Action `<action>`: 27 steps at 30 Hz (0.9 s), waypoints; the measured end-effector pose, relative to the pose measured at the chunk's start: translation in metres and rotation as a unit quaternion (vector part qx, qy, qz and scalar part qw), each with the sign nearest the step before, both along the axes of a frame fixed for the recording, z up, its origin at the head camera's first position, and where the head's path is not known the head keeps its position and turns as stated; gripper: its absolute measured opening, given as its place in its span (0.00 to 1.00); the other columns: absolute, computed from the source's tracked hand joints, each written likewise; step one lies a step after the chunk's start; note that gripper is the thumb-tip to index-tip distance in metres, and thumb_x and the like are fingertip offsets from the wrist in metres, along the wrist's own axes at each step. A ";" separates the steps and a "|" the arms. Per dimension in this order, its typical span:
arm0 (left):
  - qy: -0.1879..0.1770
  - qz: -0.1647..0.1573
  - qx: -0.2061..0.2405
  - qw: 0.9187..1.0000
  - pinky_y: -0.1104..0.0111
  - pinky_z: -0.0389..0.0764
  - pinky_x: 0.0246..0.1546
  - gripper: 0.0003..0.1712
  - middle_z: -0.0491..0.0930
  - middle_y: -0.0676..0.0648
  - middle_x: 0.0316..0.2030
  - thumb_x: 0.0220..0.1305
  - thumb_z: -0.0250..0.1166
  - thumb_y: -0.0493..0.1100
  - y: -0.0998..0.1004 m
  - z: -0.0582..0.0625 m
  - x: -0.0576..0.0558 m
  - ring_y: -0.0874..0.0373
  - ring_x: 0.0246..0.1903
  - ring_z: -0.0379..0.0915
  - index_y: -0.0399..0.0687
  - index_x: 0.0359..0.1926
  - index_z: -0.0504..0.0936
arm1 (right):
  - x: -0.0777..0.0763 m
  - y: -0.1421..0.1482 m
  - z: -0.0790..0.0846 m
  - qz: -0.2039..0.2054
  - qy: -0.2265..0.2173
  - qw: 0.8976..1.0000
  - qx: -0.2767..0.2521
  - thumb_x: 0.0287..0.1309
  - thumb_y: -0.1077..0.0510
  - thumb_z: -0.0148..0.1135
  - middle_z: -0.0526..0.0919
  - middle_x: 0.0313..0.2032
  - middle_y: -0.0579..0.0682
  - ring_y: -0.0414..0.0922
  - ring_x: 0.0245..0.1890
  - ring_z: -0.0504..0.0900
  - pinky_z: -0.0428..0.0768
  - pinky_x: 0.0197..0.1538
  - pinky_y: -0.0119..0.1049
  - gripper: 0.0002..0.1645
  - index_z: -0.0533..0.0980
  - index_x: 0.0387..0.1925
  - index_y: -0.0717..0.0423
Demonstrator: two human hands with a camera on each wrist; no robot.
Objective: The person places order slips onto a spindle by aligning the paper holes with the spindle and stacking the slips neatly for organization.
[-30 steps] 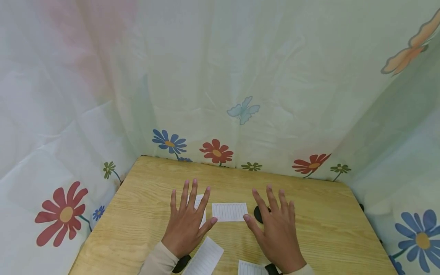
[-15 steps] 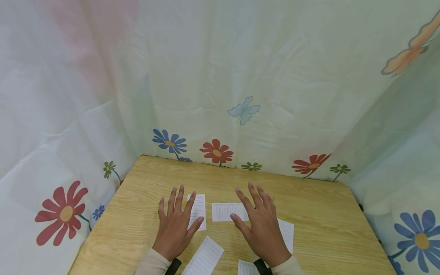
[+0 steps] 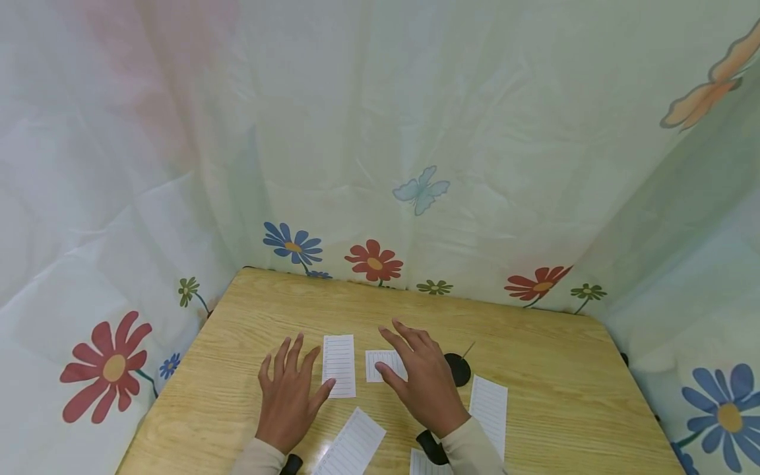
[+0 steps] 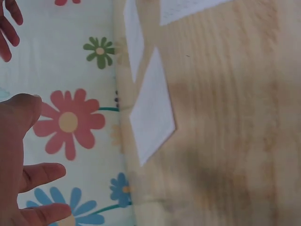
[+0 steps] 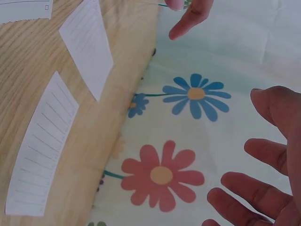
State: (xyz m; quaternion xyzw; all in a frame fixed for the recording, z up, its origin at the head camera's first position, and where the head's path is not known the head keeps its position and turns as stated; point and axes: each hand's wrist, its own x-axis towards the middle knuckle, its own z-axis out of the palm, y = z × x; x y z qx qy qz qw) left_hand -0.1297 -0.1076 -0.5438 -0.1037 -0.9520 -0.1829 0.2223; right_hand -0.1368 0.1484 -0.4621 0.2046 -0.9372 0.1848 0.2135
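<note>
Both hands hover over a wooden table with spread, relaxed fingers and hold nothing. In the head view my left hand (image 3: 288, 402) is left of an upright ruled paper slip (image 3: 339, 359), its thumb overlapping the slip's edge. My right hand (image 3: 424, 382) partly covers a sideways ruled slip (image 3: 377, 361) near the middle. Just right of that hand is a black disc (image 3: 458, 371) with a thin stick rising from it. The left wrist view shows the left hand (image 4: 11, 155) apart from a white slip (image 4: 153, 110). Likewise, the right hand (image 5: 270, 183) is apart from a ruled slip (image 5: 42, 150).
More ruled slips lie on the table (image 3: 570, 396): a slanted one (image 3: 351, 441) at the front, one (image 3: 490, 406) to the right, and one (image 3: 423, 463) cut off by the frame's bottom. A flowered curtain (image 3: 332, 132) encloses the table's back and sides.
The left hand has drawn left and nearer the body, uncovering the upright slip. The right hand has shifted left and tilted, covering part of the middle slip and exposing the black disc and right-hand slip.
</note>
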 end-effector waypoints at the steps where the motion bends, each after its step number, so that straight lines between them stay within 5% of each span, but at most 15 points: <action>1: -0.001 0.002 0.000 1.000 0.32 0.54 0.69 0.37 0.68 0.35 0.76 0.66 0.72 0.63 -0.001 -0.002 0.000 0.36 0.78 0.58 0.50 0.69 0.79 | -0.002 -0.002 -0.002 0.002 -0.003 1.000 -0.001 0.61 0.43 0.78 0.78 0.72 0.50 0.51 0.66 0.80 0.81 0.64 0.58 0.40 0.76 0.73 0.41; 12: -0.006 0.018 -0.008 1.000 0.33 0.58 0.67 0.38 0.72 0.36 0.73 0.60 0.77 0.65 -0.008 -0.020 0.001 0.35 0.75 0.62 0.51 0.65 0.82 | -0.029 -0.017 -0.025 0.038 -0.039 0.998 -0.038 0.62 0.45 0.78 0.84 0.66 0.51 0.49 0.59 0.83 0.84 0.59 0.52 0.33 0.80 0.67 0.44; 20: 0.010 0.012 0.002 1.000 0.36 0.60 0.66 0.36 0.76 0.37 0.71 0.56 0.80 0.62 -0.010 -0.031 -0.001 0.36 0.72 0.67 0.52 0.61 0.84 | -0.049 -0.024 -0.040 0.047 -0.119 0.985 -0.116 0.63 0.48 0.77 0.87 0.61 0.48 0.51 0.56 0.84 0.85 0.57 0.52 0.29 0.82 0.64 0.45; 27: 0.026 0.009 0.030 0.999 0.36 0.62 0.62 0.31 0.80 0.37 0.67 0.52 0.84 0.58 -0.011 -0.039 -0.004 0.36 0.68 0.69 0.55 0.55 0.87 | -0.067 -0.029 -0.052 0.048 -0.167 0.976 -0.128 0.62 0.49 0.77 0.89 0.58 0.48 0.52 0.55 0.84 0.84 0.58 0.53 0.27 0.84 0.63 0.45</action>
